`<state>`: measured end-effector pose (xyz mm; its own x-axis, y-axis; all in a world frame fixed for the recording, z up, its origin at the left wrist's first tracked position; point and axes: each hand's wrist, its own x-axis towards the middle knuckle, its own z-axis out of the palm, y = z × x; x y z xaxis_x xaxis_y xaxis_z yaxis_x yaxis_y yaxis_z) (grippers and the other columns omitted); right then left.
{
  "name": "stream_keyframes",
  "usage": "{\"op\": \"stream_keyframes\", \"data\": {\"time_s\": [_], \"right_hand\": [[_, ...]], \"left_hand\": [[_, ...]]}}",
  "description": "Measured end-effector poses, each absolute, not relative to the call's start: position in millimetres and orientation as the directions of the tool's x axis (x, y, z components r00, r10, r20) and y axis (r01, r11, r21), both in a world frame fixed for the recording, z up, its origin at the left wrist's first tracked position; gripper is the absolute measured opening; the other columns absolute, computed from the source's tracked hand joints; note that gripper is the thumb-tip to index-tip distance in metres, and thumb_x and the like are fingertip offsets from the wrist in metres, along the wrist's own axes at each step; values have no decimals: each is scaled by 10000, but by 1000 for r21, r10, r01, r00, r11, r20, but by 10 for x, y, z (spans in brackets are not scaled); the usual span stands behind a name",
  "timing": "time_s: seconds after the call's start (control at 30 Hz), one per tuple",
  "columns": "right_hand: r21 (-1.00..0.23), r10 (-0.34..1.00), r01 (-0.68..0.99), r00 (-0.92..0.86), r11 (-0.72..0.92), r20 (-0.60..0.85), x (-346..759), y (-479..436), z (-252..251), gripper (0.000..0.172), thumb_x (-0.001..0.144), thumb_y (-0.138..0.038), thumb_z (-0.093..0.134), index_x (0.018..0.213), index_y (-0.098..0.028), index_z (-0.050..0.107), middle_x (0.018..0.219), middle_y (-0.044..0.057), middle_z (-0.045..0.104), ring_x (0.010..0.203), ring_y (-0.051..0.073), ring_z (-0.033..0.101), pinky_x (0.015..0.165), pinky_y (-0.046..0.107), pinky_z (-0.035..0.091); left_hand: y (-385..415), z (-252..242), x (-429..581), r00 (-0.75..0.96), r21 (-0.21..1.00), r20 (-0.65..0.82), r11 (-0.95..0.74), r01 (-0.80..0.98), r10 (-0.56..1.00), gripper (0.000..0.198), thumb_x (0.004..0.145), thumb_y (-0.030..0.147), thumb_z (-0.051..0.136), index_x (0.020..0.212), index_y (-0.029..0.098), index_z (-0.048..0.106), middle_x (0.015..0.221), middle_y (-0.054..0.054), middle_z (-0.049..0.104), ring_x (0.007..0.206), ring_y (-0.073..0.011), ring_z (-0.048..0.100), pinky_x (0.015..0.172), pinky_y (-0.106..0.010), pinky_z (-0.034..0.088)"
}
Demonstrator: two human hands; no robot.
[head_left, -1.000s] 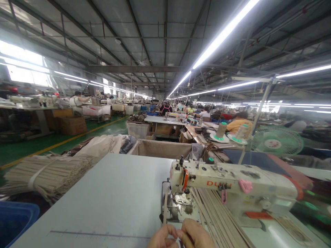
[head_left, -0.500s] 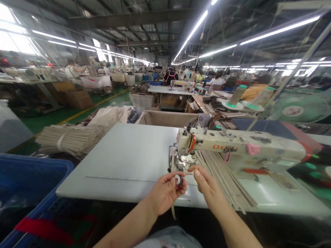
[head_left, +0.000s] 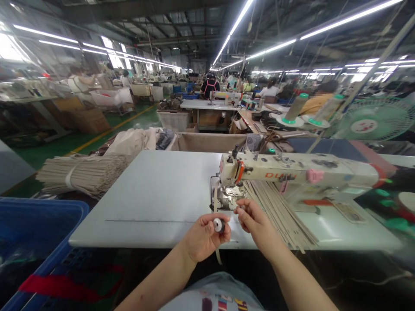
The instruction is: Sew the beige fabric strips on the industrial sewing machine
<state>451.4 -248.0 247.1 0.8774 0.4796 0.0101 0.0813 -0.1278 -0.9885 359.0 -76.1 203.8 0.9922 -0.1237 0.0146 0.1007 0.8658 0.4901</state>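
Note:
Between the thumb and fingers of my left hand [head_left: 205,237] is a bobbin [head_left: 218,225], its pale end facing me and dark thread around its side. My right hand [head_left: 256,222] is a short way to the right, thumb and fingertips pinched together. Something small and shiny shows at those fingertips, too small to make out. Both hands are over the front edge of the table, before the needle area of a sewing machine [head_left: 275,168]. A narrow pale strip [head_left: 218,255] hangs down below my left hand.
Long beige strips [head_left: 282,216] lie under the machine arm. The white table [head_left: 155,190] extends leftward. A blue crate [head_left: 45,224] stands at the left, near a tied bundle of strips [head_left: 81,172]. Thread cones [head_left: 296,110] and a fan [head_left: 366,125] are at the right.
My right hand's fingers have curled into a tighter pinch, with a small shiny thing now showing at the tips. My left hand keeps the bobbin, turned slightly more toward me. The view has shifted slightly.

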Motion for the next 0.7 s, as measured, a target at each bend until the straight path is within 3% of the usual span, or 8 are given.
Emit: {"op": "stream_keyframes", "data": {"time_s": [0.1,0.23,0.47,0.7], "right_hand": [[-967,440,179,894,-180,83,4523,-2458,2465,444,923,-687,698,1034,-267,605,690,-45,630,554,171,534,534,302,432],[-907,389,302,904,-293,175,4523,-2483,2522,370,960,-645,684,922,-283,618,689,-21,666,621,201,604,611,325,468],[-800,290,344,931,-492,221,4532,-2549,2553,310,942,-580,681,888,-296,569,600,-68,517,558,200,485,601,332,319],[-736,273,399,916,-547,293,4575,-2507,2470,432,925,-721,620,865,-310,501,561,-72,509,507,200,484,571,333,332]], "left_hand": [[-761,1956,3590,967,485,147,867,113,-209,482,757,465,1055,1044,128,865,790,-45,745,770,-118,721,756,-203,558],[-744,1960,3603,964,478,119,865,155,-239,352,849,386,1009,1067,149,868,833,-53,765,793,-106,729,748,-181,535],[-701,2100,3608,980,467,4,867,173,-198,347,798,298,1046,1047,128,874,821,-80,786,775,-129,750,728,-191,566],[-722,2103,3592,978,490,-1,853,183,-209,372,763,320,1069,1010,119,876,844,-102,812,788,-137,778,774,-200,613]]}}
